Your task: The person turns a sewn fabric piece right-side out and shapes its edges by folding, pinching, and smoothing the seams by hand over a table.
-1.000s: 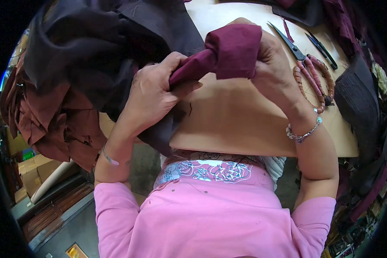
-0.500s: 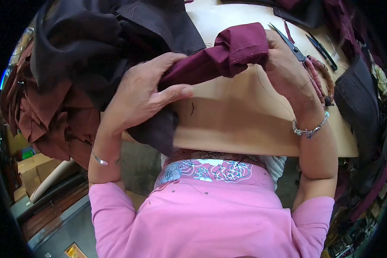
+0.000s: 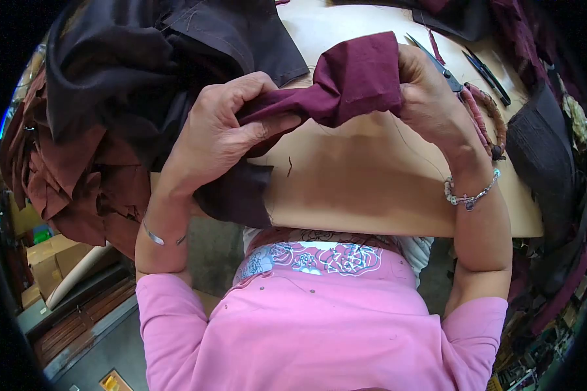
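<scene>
A strip of maroon fabric stretches between my two hands above the table, its right end folded wide and its left part bunched narrow. My left hand is closed round the bunched part, thumb lying along its lower side. At the right end, my right hand pinches the folded edge; some of its fingertips are hidden behind the cloth. A loose thread hangs below the right hand. Just beyond that hand lie scissors with wrapped handles. Dark fabric hangs over the table edge under my left wrist.
The pale table has its front edge close to my body. Piled dark cloth and brown cloth pieces cover the left side. A small black cutting tool lies at the right, near more dark fabric. Cardboard boxes stand lower left.
The fabric's right end has turned to show a broader, flatter face. My left thumb has moved in onto the cloth, closing the left hand. My right hand has shifted only slightly.
</scene>
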Tool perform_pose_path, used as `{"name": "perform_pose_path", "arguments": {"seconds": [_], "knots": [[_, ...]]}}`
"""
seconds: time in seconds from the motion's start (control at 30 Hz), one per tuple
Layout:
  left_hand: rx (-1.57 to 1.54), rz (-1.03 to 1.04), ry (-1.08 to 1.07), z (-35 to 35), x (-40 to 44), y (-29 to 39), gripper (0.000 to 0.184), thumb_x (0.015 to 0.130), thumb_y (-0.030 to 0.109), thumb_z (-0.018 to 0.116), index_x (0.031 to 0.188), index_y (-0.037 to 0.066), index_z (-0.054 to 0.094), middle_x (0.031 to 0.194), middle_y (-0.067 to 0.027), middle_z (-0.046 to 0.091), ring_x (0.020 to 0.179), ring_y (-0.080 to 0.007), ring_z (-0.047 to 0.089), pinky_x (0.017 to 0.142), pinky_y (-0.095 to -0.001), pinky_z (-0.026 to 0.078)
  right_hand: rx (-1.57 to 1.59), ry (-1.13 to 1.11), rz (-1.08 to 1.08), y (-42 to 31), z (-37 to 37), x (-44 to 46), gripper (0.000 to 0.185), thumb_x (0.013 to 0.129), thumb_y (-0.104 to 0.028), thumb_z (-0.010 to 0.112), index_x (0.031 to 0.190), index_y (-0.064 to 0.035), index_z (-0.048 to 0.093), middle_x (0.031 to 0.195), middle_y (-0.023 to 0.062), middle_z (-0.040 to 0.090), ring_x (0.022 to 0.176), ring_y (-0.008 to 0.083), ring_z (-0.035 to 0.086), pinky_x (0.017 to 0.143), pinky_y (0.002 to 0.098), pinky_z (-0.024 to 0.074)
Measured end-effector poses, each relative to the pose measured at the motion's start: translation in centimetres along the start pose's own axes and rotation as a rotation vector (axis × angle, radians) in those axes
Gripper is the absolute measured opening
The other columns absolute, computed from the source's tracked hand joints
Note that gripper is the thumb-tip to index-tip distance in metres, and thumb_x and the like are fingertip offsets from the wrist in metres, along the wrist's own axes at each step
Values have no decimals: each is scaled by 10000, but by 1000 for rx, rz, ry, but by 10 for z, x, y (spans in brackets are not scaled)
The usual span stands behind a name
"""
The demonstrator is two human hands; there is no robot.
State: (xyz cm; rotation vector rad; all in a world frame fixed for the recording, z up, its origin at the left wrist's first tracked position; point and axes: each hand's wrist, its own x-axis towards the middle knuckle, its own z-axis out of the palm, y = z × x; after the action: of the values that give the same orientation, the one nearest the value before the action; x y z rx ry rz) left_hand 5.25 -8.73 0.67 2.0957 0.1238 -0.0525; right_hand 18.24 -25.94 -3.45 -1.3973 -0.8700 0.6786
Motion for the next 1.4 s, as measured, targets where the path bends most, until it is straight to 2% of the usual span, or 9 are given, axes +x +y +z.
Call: {"name": "perform_pose_path", "arguments": {"seconds": [0.23,0.33,0.57,0.73,0.83,1.03,1.13,1.33,1.4], "knots": [[-27,117,28,2,-3,-7,128,732,83,662,785,10,572,594,49,461,527,2,394,443,-162,306,-130,-151,46,-7,1,-1,107,709,4,561,798,-5,620,623,-36,542,592,31,454,542,188,386],[-37,-23,2,-3,-5,-1,125,690,46,667,750,31,559,658,39,505,607,-22,470,536,-167,371,0,-129,25,0,6,0,121,719,7,566,820,-11,630,678,-39,569,630,33,487,576,185,407],[7,121,26,0,-2,-8,142,688,37,665,728,42,529,631,45,491,592,-20,462,522,-172,373,599,-151,-45,7,4,-4,163,759,5,557,909,-28,611,778,-34,590,691,44,527,611,191,431],[-46,-2,-41,2,-2,-4,152,691,33,661,717,44,511,615,47,469,577,-20,442,509,-176,359,232,-178,-77,4,7,3,128,766,-4,555,874,-39,614,732,-36,574,651,40,509,567,191,418],[55,140,-15,5,-2,-11,157,732,98,665,745,10,535,568,47,448,544,-3,394,455,-168,317,-36,-103,-168,11,12,1,95,762,-19,568,844,-35,612,718,-24,570,631,42,499,545,196,414],[-16,72,44,6,0,-8,166,738,115,660,737,8,534,569,37,444,550,-6,378,467,-173,310,155,-3,-114,2,16,-3,106,728,-41,606,831,-12,606,694,-4,573,630,53,505,570,225,437],[13,83,77,6,0,-11,180,735,133,664,734,9,533,577,32,445,561,-13,380,482,-177,317,76,19,-63,29,5,-6,155,764,-88,617,906,-33,588,819,-22,582,759,41,518,679,208,438],[54,81,80,5,0,-13,140,730,86,648,752,36,520,627,46,445,591,-17,399,522,-172,336,-96,-39,-122,3,10,-2,169,756,-74,613,910,-13,580,863,-20,545,769,38,495,684,192,420],[44,109,70,5,0,-13,128,728,48,636,765,48,513,657,57,450,612,-16,410,544,-165,345,-32,-24,-155,4,13,0,113,737,-29,593,848,-6,591,757,1,563,691,57,510,633,211,434]]}}
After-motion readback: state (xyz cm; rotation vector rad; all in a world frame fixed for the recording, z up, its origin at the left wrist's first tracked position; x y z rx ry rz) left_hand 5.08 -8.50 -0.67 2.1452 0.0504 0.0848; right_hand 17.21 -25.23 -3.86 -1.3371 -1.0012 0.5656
